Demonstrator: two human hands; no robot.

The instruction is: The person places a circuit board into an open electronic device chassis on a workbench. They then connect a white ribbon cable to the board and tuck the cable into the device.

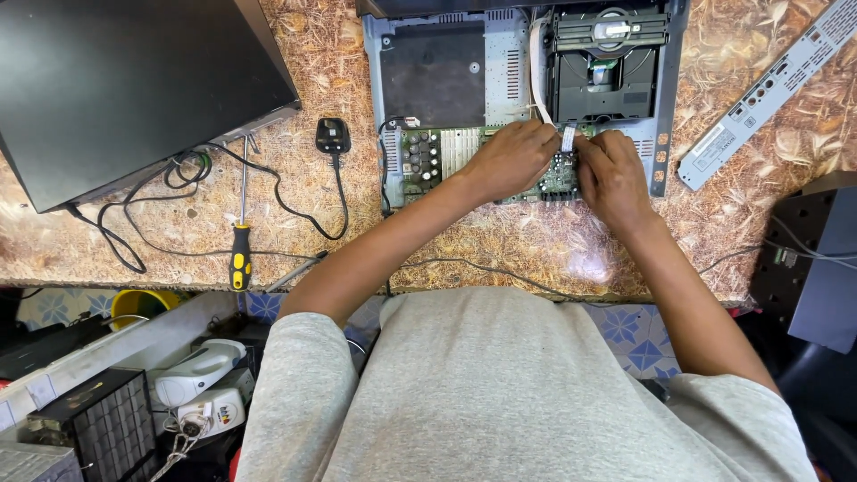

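1. We find both hands on the green circuit board (pixel 486 161) in the opened grey metal chassis (pixel 665 116) at the bench's far edge.
2. Left hand (pixel 511 159) lies curled on the board; whether it holds anything we cannot tell.
3. Right hand (pixel 612 174) pinches the white flat ribbon cable (pixel 537 80) at its connector.
4. Judgement: the ribbon connection is being worked; next calls for straight, gentle force.

The left hand (pixel 511 158) and right hand (pixel 611 171) cover the middle of the green circuit board (pixel 427 161) near the counter's (pixel 500 241) front edge, so their fingertips and whatever they pinch cannot be made out, and the lower end of the white ribbon cable (pixel 536 80) disappears between them. The open player chassis (pixel 437 62) and the black cover (pixel 116 80) at the counter's left rear are cut off by the picture's top edge. The dark box (pixel 817 259) past the counter's right edge is cropped, and the board's components are too small to identify.
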